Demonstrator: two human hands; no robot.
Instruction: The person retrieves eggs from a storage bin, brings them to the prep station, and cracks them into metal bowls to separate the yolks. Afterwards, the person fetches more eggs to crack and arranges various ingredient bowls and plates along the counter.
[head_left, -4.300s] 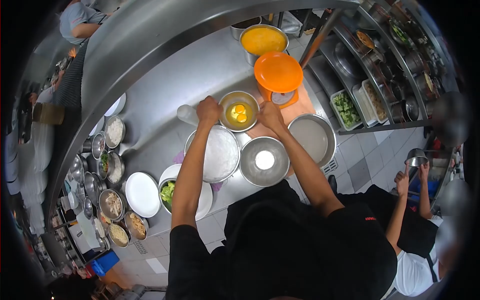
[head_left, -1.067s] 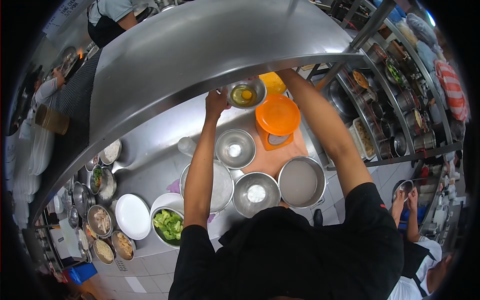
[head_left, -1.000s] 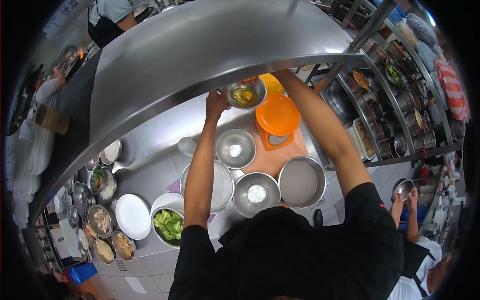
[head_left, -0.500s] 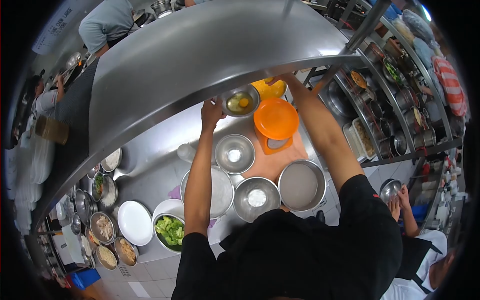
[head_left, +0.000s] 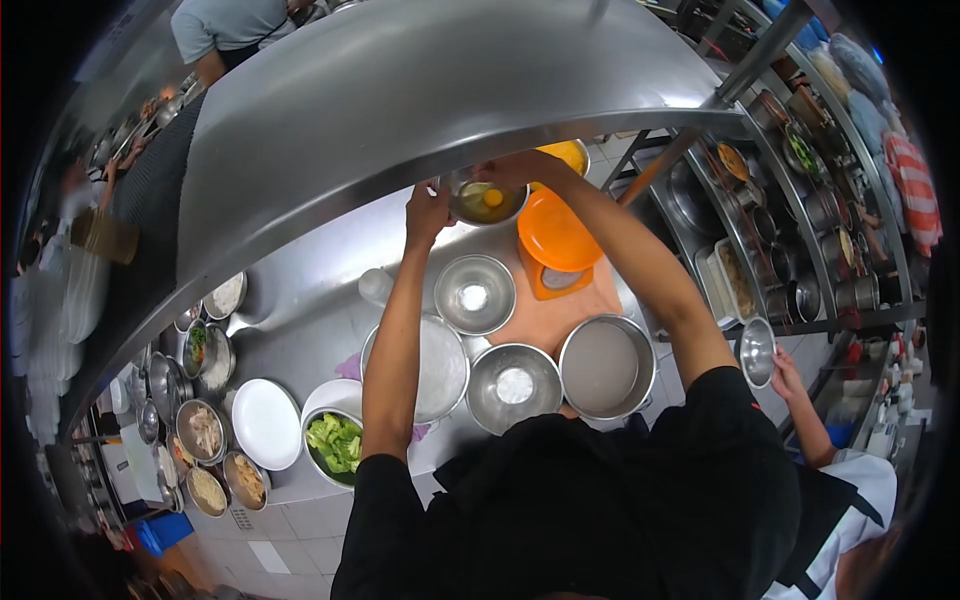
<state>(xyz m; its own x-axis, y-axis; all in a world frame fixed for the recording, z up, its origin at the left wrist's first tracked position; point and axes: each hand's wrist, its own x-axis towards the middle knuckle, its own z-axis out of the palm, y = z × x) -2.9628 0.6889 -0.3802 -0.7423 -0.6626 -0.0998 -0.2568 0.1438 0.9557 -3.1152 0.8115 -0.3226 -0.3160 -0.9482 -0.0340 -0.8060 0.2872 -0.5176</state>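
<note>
My left hand (head_left: pixel 428 214) grips the left rim of a small steel bowl (head_left: pixel 518 207) just beneath the shelf edge. In the bowl lies a raw egg (head_left: pixel 494 198), its yolk whole in clear white. Over the bowl's far side is my right hand (head_left: pixel 512 170); its fingers are partly hidden by the shelf edge, so what they hold, if anything, does not show. Behind my right wrist stands a bowl of yellow liquid (head_left: pixel 566 153). An orange plate (head_left: pixel 556 231) rests on an orange kitchen scale (head_left: pixel 556 290), close to my right forearm.
Steel bowls (head_left: pixel 475 295) and a pot of greyish content (head_left: pixel 602 368) stand nearest me. A bowl of green vegetables (head_left: pixel 337 442), white plate (head_left: pixel 268 424) and several ingredient bowls lie left. A steel shelf (head_left: pixel 440 90) overhangs the table. At right, a person's hand (head_left: pixel 788 376) holds a steel bowl.
My right hand has moved left from the bowl of yellow liquid to over the egg bowl. My left hand still grips that bowl. The co-worker's bowl at right has moved up and left.
</note>
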